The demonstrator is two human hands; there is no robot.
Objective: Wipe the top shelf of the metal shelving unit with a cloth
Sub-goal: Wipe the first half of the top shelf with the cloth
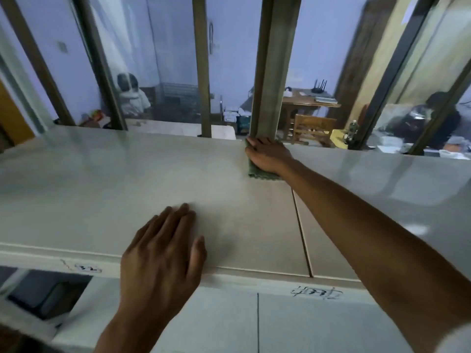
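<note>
Pale metal top shelf (pixel 102 179) across the whole view, seen from above, with a thin seam (pixel 302 233) running from the near edge toward the far edge. Nearest, at the front lip, left hand (pixel 165 250) laid flat on the shelf, fingers straight and together, holding nothing, probably only as a support. Below this hand, shelf front with some handwritten marks (pixel 316 294), not readable. Farther away, ahead of the left hand and to its right, right hand (pixel 267 155) at full reach, palm down, pressing on the green cloth (pixel 260 173); fingers spread over the cloth rather than closed around it, as far as can be judged. Cloth almost hidden under this hand, only its near edge and left edge visible, lying at the far edge of the shelf, touching the foot of an upright post (pixel 270 72). Long axis of the shelf from left to right, so next stroke probably sideways or back toward the body from the right hand; large surface to the left of this hand possibly not yet wiped, cannot be told. Beyond the far edge, a room with a wooden desk (pixel 305 103) and chair (pixel 313 128), blurred.
</note>
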